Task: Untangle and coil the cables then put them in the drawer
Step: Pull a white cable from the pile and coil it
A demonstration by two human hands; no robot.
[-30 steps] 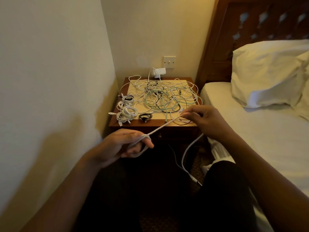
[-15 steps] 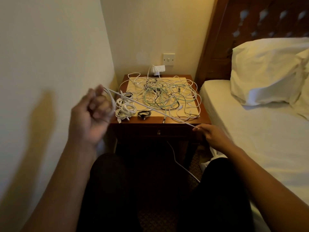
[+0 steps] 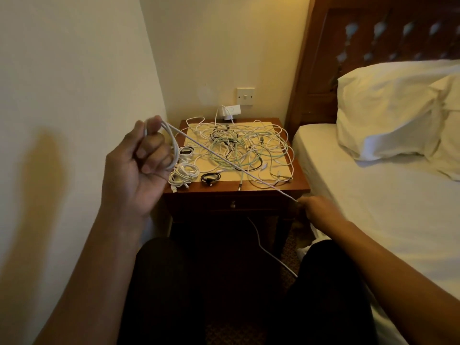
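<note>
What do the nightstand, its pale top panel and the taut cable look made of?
Nightstand: reddish-brown wood, likely varnished, going by the sheen along its rim. Top panel: cream, matte, flat; stone, laminate or a mat, cannot tell. Taut cable: white, smooth-looking sheath, probably plastic; too thin to rule out a braid.

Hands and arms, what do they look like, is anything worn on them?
Both are bare: the left hand and right hand show no gloves, rings or watch, and no sleeve is in view on either arm.
</note>
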